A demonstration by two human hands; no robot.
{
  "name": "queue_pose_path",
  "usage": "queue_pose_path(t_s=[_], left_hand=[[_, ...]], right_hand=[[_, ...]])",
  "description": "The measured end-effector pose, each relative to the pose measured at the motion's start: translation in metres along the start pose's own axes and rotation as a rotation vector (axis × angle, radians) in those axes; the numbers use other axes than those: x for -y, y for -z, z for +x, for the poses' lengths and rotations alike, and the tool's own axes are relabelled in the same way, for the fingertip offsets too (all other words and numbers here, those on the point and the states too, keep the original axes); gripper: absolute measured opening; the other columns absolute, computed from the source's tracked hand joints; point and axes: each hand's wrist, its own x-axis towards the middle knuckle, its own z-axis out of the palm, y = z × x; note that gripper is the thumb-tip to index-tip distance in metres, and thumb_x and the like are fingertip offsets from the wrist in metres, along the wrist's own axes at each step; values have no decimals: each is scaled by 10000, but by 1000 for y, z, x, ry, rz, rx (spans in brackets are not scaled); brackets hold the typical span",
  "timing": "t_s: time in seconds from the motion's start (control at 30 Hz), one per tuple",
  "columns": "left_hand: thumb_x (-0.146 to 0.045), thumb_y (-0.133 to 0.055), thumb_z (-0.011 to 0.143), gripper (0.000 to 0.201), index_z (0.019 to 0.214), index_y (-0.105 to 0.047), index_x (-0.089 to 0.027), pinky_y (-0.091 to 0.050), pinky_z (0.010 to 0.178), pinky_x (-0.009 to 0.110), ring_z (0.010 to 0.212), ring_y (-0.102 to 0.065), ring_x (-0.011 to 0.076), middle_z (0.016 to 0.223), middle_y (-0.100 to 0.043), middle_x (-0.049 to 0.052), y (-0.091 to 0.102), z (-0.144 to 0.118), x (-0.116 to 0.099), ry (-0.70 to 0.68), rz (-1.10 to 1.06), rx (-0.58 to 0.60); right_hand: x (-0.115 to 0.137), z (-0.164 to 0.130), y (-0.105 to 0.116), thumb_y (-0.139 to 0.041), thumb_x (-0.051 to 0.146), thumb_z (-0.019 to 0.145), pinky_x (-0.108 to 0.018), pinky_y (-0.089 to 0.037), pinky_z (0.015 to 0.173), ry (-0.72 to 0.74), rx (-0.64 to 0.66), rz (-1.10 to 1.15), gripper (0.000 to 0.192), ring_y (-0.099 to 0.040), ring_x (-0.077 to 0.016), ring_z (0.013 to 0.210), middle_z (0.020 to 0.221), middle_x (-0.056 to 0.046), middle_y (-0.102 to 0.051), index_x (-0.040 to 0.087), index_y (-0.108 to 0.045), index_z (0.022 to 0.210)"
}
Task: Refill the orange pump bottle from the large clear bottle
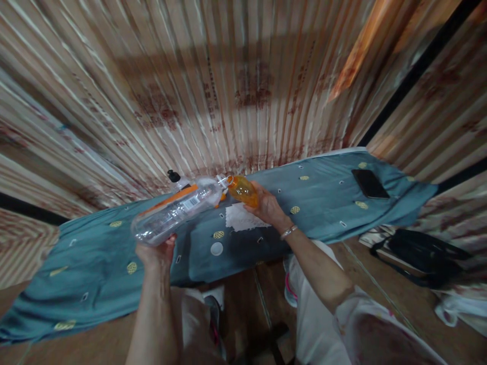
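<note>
Head camera is looking down on a person who is holding two bottles mouth to mouth above a counter draped in a blue-grey patterned cloth point(323, 203). The left hand point(155, 252) is gripping the base end of a large clear plastic bottle with a white barcode label point(177, 210), its fingers clenched around the bottom while the bottle is lying nearly level, neck pointing right. The right hand point(268, 207) is wrapping its fingers around a small orange translucent plastic bottle point(242, 190), tilting its mouth toward the clear bottle's neck, the two openings meeting or almost touching; the blur is making it hard to tell which.

The clear bottle is looking empty or nearly so, so it is probably light, thin-walled and easy to dent under a hard squeeze; holding it at the stiffer base or near the shoulder seems soundest. The orange one is likely firmer, slick if wet, and small enough to hold around its belly.

On the cloth a white square of paper or fabric point(239, 219) and a small white round cap point(216, 248) are lying below the bottles, and a black phone point(370, 183) is resting well off to the right.
</note>
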Motion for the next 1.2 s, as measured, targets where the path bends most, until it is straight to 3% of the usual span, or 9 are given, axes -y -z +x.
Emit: queue_pose_path(t_s=[0.13,0.33,0.53,0.83,0.93,1.1,1.2], left_hand=[[-426,-625,1018,316,1096,-878,-254,-364,467,280,552,-580,233,762,-689,58,3,3,0,27,-16,-32],[-404,-604,983,329,1061,-896,-275,-381,498,317,597,-589,257,806,-732,87,5,3,0,4,39,-29],[-437,-616,992,320,1037,-886,-270,-339,484,302,585,-566,242,784,-722,87,1,0,-3,-12,55,-10],[-398,-577,1089,424,1214,-953,-248,-374,489,297,597,-606,227,939,-842,119,-10,-9,-4,71,-21,-90],[-396,-554,1127,442,1215,-964,-258,-397,500,305,623,-642,239,1000,-883,138,-8,-8,-2,70,-28,-72],[-458,-621,1114,369,1057,-927,-259,-383,480,294,595,-616,231,854,-799,106,-3,-3,2,9,-3,16],[-454,-670,1059,299,1034,-899,-264,-368,471,282,593,-604,230,783,-734,73,-7,-4,1,3,-32,7]], right_hand=[[-2,-1,-2,-1030,502,1089,-731,-773,1320,-22,3,0,969,-910,-440,1523,1692,-268,-876,251,-571,1905],[2,-1,1,-1041,518,1091,-680,-771,1334,-30,31,-24,996,-893,-442,1566,1716,-260,-866,257,-547,1916],[4,-1,1,-1028,502,1099,-709,-776,1323,-44,29,-13,934,-896,-460,1551,1708,-285,-860,224,-590,1876],[0,-2,1,-1067,348,1036,-706,-749,1356,-39,44,-28,1107,-858,-454,1612,1736,-271,-846,228,-476,1965],[-3,-4,-1,-1063,342,1038,-705,-739,1371,-32,41,-16,1066,-836,-456,1647,1735,-276,-846,217,-503,1936],[-4,-4,1,-1070,382,1040,-715,-744,1372,-41,46,-16,1002,-843,-466,1632,1720,-284,-853,202,-571,1890],[-3,-4,2,-1068,401,1041,-725,-728,1387,-50,57,-18,1020,-832,-480,1647,1734,-300,-839,177,-558,1896]])
